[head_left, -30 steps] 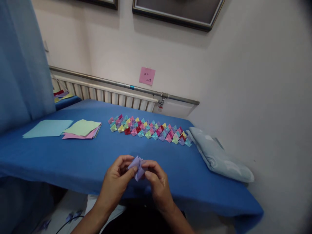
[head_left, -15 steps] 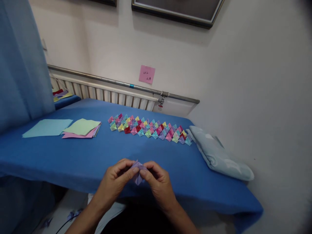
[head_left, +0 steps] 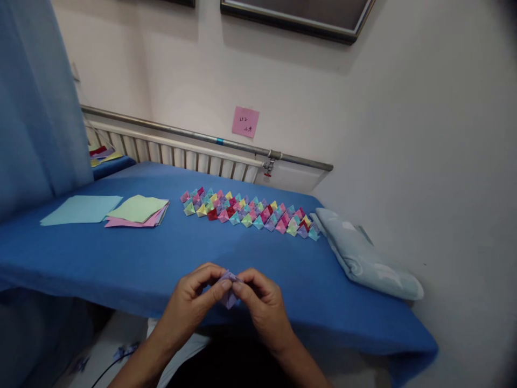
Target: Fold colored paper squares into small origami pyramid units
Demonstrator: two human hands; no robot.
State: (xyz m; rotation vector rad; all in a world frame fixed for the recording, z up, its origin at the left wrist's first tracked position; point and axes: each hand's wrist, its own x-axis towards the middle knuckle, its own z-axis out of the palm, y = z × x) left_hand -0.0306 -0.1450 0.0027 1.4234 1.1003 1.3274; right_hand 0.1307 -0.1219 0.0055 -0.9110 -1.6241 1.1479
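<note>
A small piece of folded purple paper point(head_left: 229, 299) is pinched between my two hands, just above the near edge of the blue-covered table. My left hand point(head_left: 197, 293) grips its left side between thumb and fingers. On the opposite side, my right hand point(head_left: 260, 296) holds it the same way, both thumbs on the near face. The fingers cover part of the folds. Farther back, many folded paper pieces point(head_left: 246, 220) in pink, yellow, green, blue, purple and red lie in close rows.
Light blue paper sheets point(head_left: 83, 209) and a stack topped with pale green paper point(head_left: 137, 209) lie at the left. A folded light-blue blanket point(head_left: 363, 256) rests at the right by the wall. Behind the blue tablecloth point(head_left: 161, 253) runs a radiator point(head_left: 173, 156). A blue curtain point(head_left: 36, 102) hangs left.
The top of the purple paper now looks lower and more pressed together between my fingers. Both hands stay nearly in place; the view has shifted slightly.
</note>
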